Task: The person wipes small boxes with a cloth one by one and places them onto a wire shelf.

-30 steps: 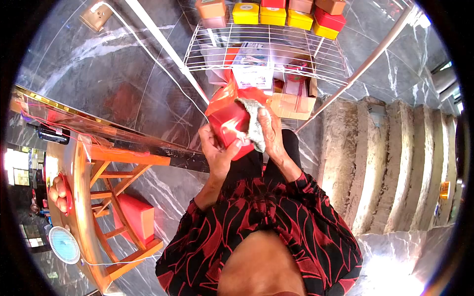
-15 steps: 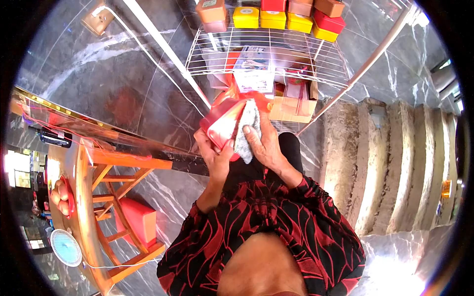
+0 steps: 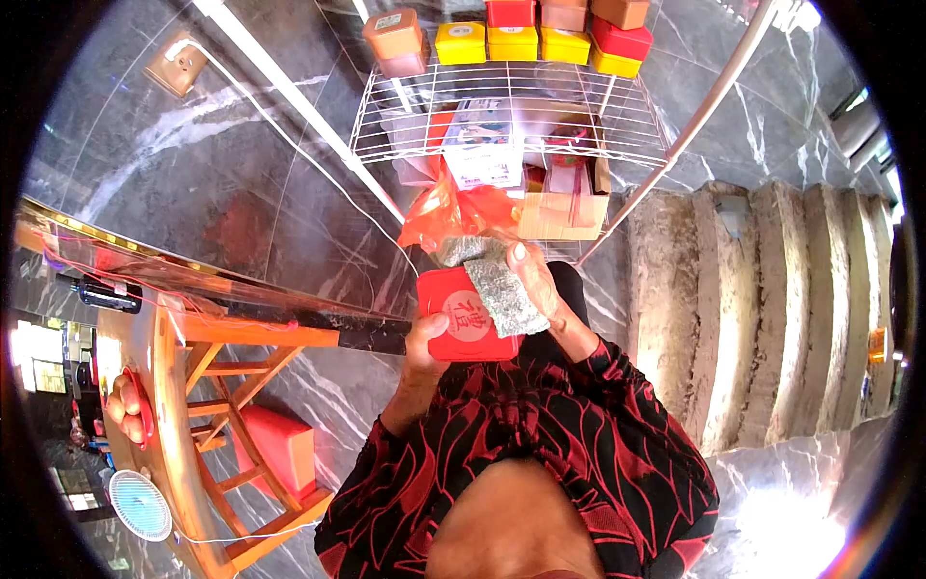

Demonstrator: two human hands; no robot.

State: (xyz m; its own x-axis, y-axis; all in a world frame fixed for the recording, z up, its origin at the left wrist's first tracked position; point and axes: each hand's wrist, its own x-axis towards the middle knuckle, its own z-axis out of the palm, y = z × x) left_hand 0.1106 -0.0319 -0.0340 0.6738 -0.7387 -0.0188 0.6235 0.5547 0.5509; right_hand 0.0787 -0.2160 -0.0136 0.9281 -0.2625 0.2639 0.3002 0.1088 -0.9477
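My left hand grips a red box by its left side, with the thumb on top. A round pale emblem with a character marks the face turned up to me. In my right hand is a grey, fuzzy cloth, pressed over the box's right part and partly covering the emblem. The cloth's far end bunches past the box's upper edge. Just beyond the box shows a crumpled orange-red plastic bag; I cannot tell what it rests on.
Ahead stands a white wire rack with several yellow, red and brown boxes on top. Below it are a cardboard carton and a white printed box. Concrete steps lie right; a wooden chair stands left.
The red box has turned from a tilt to show its emblem face flat to me, and sits lower. The cloth has moved from its side onto that face, spread wider.
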